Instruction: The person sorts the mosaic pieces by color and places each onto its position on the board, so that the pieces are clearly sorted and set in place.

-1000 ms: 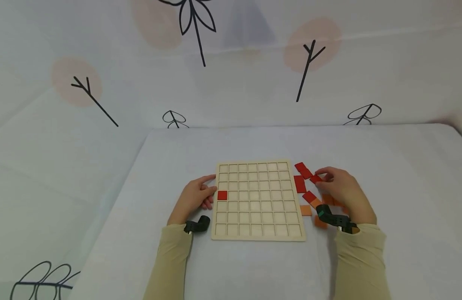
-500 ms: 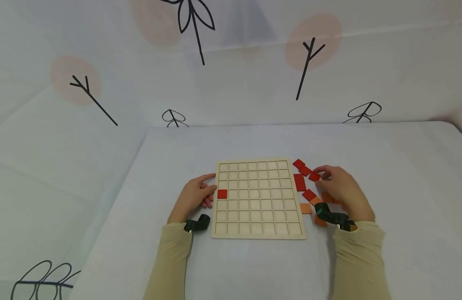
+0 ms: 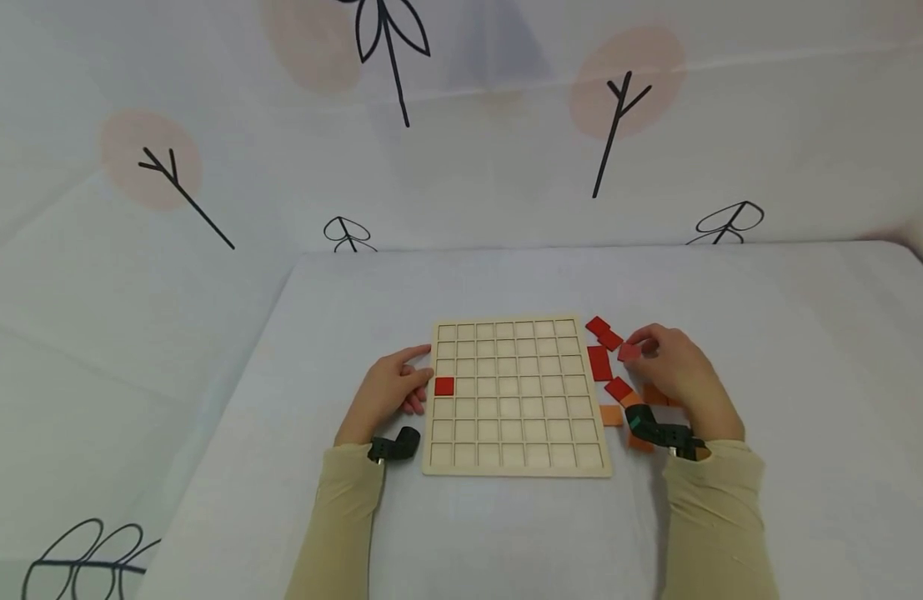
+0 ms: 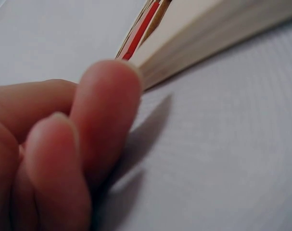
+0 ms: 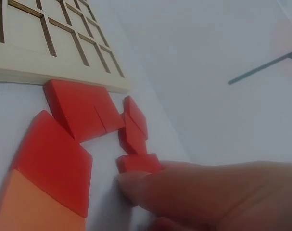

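One squarish red tile (image 3: 628, 352) juts from right hand (image 3: 673, 365) toward board (image 3: 517, 476).

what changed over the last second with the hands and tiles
The right hand has shifted slightly toward the wooden grid board, along with the red tile at its fingertips. That tile now looks paler, perhaps tilted to the light. The left hand stayed at the board's left edge; the board and the red square in its leftmost column stayed too.
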`<state>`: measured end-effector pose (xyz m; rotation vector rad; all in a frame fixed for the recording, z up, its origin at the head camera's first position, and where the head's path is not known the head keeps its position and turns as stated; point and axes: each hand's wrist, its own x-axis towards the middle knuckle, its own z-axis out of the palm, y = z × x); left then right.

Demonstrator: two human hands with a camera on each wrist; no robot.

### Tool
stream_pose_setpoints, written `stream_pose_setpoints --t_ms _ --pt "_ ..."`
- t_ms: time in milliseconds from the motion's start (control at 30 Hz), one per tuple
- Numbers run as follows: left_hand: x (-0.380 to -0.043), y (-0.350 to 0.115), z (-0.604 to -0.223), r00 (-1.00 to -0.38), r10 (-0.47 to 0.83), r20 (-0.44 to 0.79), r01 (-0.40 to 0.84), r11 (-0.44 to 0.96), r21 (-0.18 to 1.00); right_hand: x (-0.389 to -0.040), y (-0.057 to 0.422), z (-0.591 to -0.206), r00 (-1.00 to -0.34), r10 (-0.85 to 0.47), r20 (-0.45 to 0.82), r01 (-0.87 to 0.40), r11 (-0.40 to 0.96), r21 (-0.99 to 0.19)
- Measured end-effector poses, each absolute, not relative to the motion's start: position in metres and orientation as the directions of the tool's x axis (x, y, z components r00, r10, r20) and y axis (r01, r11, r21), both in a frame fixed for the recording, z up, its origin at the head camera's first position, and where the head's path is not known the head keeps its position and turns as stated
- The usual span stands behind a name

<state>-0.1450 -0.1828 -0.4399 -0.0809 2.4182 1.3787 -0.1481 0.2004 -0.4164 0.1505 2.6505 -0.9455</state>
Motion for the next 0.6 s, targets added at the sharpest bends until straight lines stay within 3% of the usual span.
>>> stream_pose_setpoints --t_ms 600 --pt "-0.1448 -0.1832 -0.4395 -0.937 0.125 -0.327 -0.218 0.524 0.823 -0.1489 0.1951 -0.4135 -0.963 -0.029 -0.268 0.156 0.754 -0.639"
